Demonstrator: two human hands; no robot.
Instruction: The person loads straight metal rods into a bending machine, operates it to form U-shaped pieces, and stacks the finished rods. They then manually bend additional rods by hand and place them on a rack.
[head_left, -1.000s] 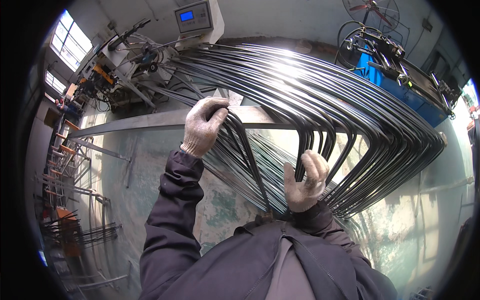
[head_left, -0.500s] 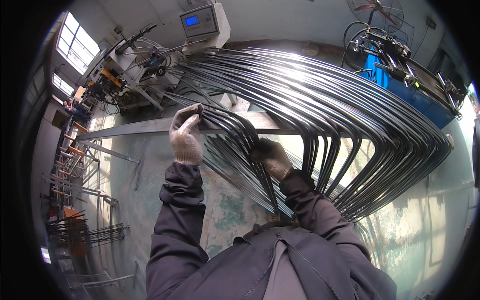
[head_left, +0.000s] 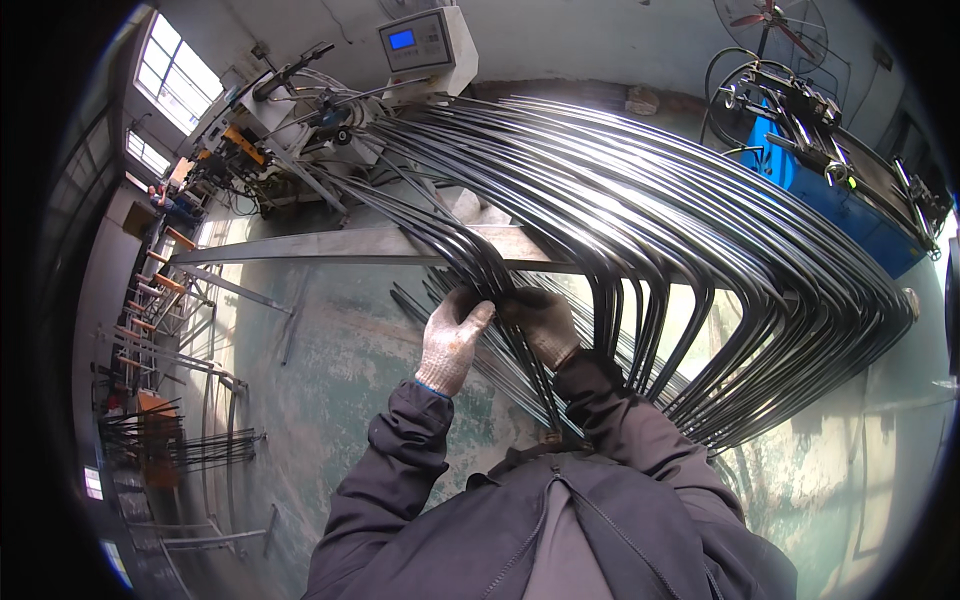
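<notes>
A small bundle of dark bent metal tubes point(head_left: 470, 252) hangs over a flat metal beam point(head_left: 310, 243), with its bends just in front of it. My left hand point(head_left: 456, 338), in a whitish knitted glove, is closed on the left side of the bundle below the bends, thumb toward me; the fingertips are hidden behind the tubes. From the right side my right hand point(head_left: 543, 325), gloved and darkened at the fingers, grips the same bundle. To the right, a large row of similar bent tubes point(head_left: 640, 190) rests across the beam, their lower legs slanting toward me.
A machine with a control box point(head_left: 418, 42) and blue screen stands at the far left. Blue machinery point(head_left: 850, 190) and a fan point(head_left: 768, 20) are at the far right. Metal racks point(head_left: 180, 350) and more rods point(head_left: 220, 447) line the left side.
My left hand has come down and right from the upper part of the tubes to just below their bends, beside my right hand. My right hand stays at the bundle. The view has shifted slightly.
</notes>
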